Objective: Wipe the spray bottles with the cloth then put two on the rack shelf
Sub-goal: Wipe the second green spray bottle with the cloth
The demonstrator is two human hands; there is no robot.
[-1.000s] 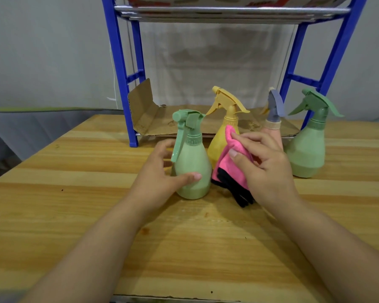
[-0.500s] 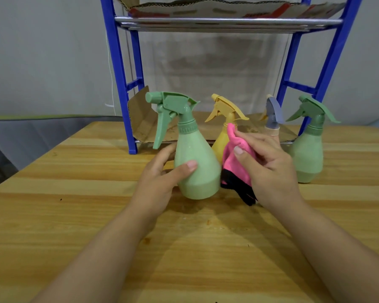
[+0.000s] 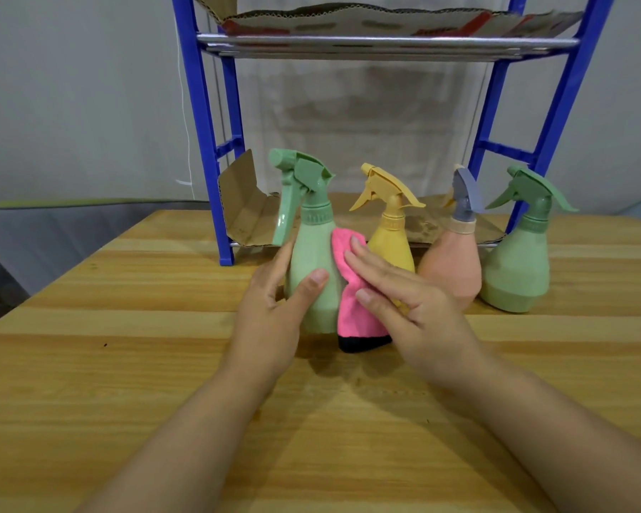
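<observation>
Near green spray bottle [image 3: 313, 275] at table centre: pale mint body, darker green trigger head, nozzle pointing to 9 o'clock, tilted slightly left, base hidden behind cloth and thumb so contact with table not clear. Pink cloth [image 3: 352, 301] with black lower edge pressed flat on bottle's right flank at 3 o'clock. Yellow spray bottle [image 3: 391, 238] directly behind cloth at 1 o'clock, upright. Peach spray bottle [image 3: 452, 268] with grey-blue trigger at 2 o'clock, leaning. Second green spray bottle [image 3: 517, 272] at 3 o'clock, furthest right, upright, just beside rack's right front leg. Blue rack [image 3: 200, 142] behind all four at 12 o'clock; upper shelf rail [image 3: 385, 42] chrome, lined with cardboard; lower level also cardboard-lined, flap folded up at 10 o'clock. Wooden table [image 3: 126, 364] open at 6, 7 and 9 o'clock in front of and left of hands; 3 o'clock side crowded by bottles standing close together; open height between lower level and upper shelf. Left hand [image 3: 271, 320] wrapped round near green bottle, thumb across front, fingers behind at trigger side, gripping body. Right hand [image 3: 411, 309] fingers straight and together, pressing cloth against bottle, thumb alongside on cloth; no pinch visible.
</observation>
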